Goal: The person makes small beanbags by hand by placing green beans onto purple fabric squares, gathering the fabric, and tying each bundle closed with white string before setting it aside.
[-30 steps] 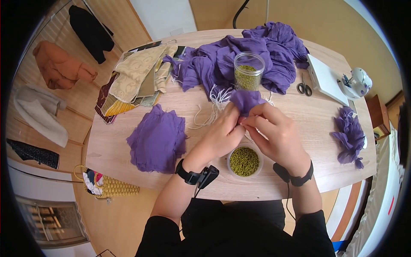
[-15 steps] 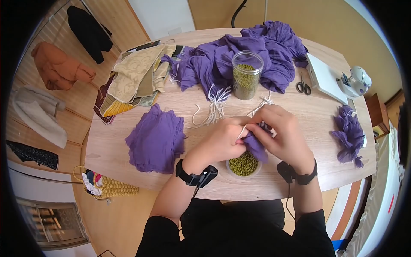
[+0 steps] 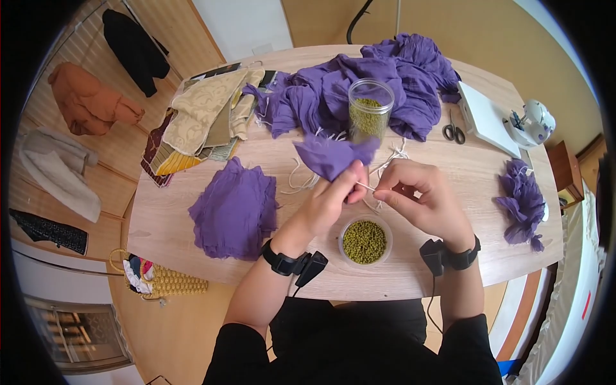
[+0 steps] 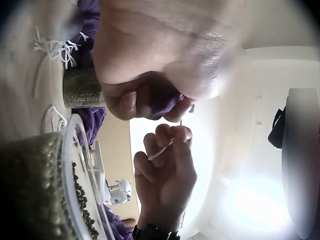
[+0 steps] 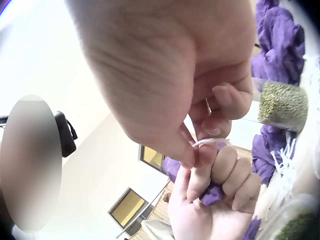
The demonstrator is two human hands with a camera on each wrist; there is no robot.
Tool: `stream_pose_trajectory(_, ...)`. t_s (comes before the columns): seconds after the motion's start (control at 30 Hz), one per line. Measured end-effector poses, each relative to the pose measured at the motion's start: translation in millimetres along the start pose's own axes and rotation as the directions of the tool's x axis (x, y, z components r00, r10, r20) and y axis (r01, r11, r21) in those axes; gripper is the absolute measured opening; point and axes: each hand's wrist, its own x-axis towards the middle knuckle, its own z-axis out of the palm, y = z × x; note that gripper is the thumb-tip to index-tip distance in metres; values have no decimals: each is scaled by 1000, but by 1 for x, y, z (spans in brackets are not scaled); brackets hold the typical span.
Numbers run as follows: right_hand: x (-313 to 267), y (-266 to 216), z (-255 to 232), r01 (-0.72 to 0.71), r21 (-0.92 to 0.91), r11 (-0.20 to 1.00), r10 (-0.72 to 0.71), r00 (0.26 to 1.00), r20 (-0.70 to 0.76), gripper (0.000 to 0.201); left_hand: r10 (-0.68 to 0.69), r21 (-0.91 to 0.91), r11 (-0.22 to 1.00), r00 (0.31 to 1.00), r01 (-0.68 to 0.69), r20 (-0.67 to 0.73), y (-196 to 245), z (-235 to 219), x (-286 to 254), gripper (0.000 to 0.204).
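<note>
Gathered purple cloth [image 3: 333,158] is gripped in the left hand [image 3: 332,200], its loose edges fanning out above the fist. The right hand [image 3: 425,197] pinches a white string [image 3: 366,186] that runs taut from the left fist. In the left wrist view the cloth [image 4: 164,95] shows inside the curled fingers, and the string's end [image 4: 159,152] trails over the right hand's fingers. The right wrist view shows the string [image 5: 204,142] between thumb and forefinger. Below the hands stands an uncovered tub of green beans [image 3: 365,242].
A clear jar of green beans [image 3: 369,115] stands beyond the hands, before a large purple cloth heap [image 3: 410,83]. Purple pieces [image 3: 234,208] are stacked left, patterned fabrics [image 3: 202,115] behind them. Scissors [image 3: 453,132], a sewing machine [image 3: 536,123] and a purple bundle [image 3: 523,199] lie right.
The purple cloth has swung from over the tub to up and left, now in the left hand's grip. The right hand has drawn slightly away with the string, and the tub is uncovered.
</note>
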Motion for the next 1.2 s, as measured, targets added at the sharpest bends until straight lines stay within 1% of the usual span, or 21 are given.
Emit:
stream_pose_trajectory(0.03, 1, -2, 2, 40, -81, 996, -42, 999, -18, 8, 68, -5, 998, 997, -68, -32, -3, -3, 3, 49)
stream_pose_trajectory(0.17, 4, -5, 15, 28, -106, 994, -35, 998, -59, 8, -5, 10, 1000, 977, 7, -212, -1, 3, -1, 58)
stream_pose_trajectory(0.3, 3, -2, 22, -68, -29, 997, 66, 995, -73, 8, -70, -21, 998, 945, 67, -321, 3, 8, 0, 61)
stream_pose_trajectory(0.37, 3, 8, 28, -97, -5, 995, 97, 993, -71, 8, -57, 14, 998, 952, 65, -302, 3, 3, 0, 62)
stream_pose_trajectory(0.43, 6, 18, 35, -156, 226, 962, 178, 981, -81, 12, -45, 48, 997, 959, 61, -281, 1, 1, 1, 63)
stream_pose_trajectory(0.47, 6, 18, 35, -157, 225, 962, 179, 980, -82, 12, -51, 26, 998, 961, 60, -272, -1, 3, 2, 63)
stream_pose_trajectory(0.53, 10, 10, 34, -278, 393, 877, 307, 952, -12, 22, -56, 4, 998, 963, 59, -262, 3, 8, 2, 64)
stream_pose_trajectory(0.57, 11, 7, 31, -278, 393, 877, 307, 952, -13, 22, -46, 21, 998, 972, 52, -229, 8, 11, 1, 64)
stream_pose_trajectory(0.63, 12, 3, 27, -354, 550, 757, 364, 926, 96, 30, -37, 38, 998, 980, 46, -194, 12, 14, -1, 63)
stream_pose_trajectory(0.73, 13, 11, 35, -318, 656, 685, 377, 924, 54, 32, -59, 145, 986, 986, 82, -158, 9, 12, -2, 63)
stream_pose_trajectory(0.77, 13, 16, 39, -318, 656, 685, 377, 925, 54, 32, 11, 177, 984, 985, 20, -172, 4, 12, -1, 62)
stream_pose_trajectory(0.8, 13, 22, 43, -254, 599, 759, 330, 944, -17, 30, 82, 210, 977, 980, -42, -184, 1, 12, 0, 61)
stream_pose_trajectory(0.83, 12, 24, 46, -189, 534, 824, 275, 958, -84, 29, 82, 210, 977, 980, -43, -183, 0, 12, 0, 61)
stream_pose_trajectory(0.87, 11, 22, 48, -189, 534, 824, 274, 958, -85, 29, 102, 197, 978, 978, -65, -184, 0, 11, 0, 58)
stream_pose_trajectory(0.9, 8, 18, 50, -106, 253, 962, 160, 965, -206, 26, 122, 183, 979, 975, -87, -186, -1, 10, -1, 55)
stream_pose_trajectory(0.93, 7, 14, 52, -32, -59, 998, 14, 958, -286, 24, 122, 184, 979, 975, -87, -186, -3, 10, 0, 55)
stream_pose_trajectory(0.97, 7, 12, 52, -33, -59, 998, 15, 958, -286, 24, 150, 231, 967, 973, -108, -173, -4, 9, 0, 54)
stream_pose_trajectory(1.03, 6, 9, 53, 48, -347, 937, -163, 936, -312, 22, 175, 276, 953, 972, -127, -159, -8, 8, 1, 52)
stream_pose_trajectory(1.07, 6, 18, 54, 88, -392, 916, -226, 920, -321, 24, 173, 304, 945, 974, -122, -145, -9, 7, 0, 52)
stream_pose_trajectory(1.13, 6, 25, 56, 115, -378, 919, -252, 907, -337, 22, 169, 331, 936, 977, -118, -131, -6, 11, 0, 51)
stream_pose_trajectory(1.2, 6, 28, 55, 145, -363, 920, -279, 893, -353, 21, 89, 158, 985, 982, -63, -167, -1, 19, -3, 49)
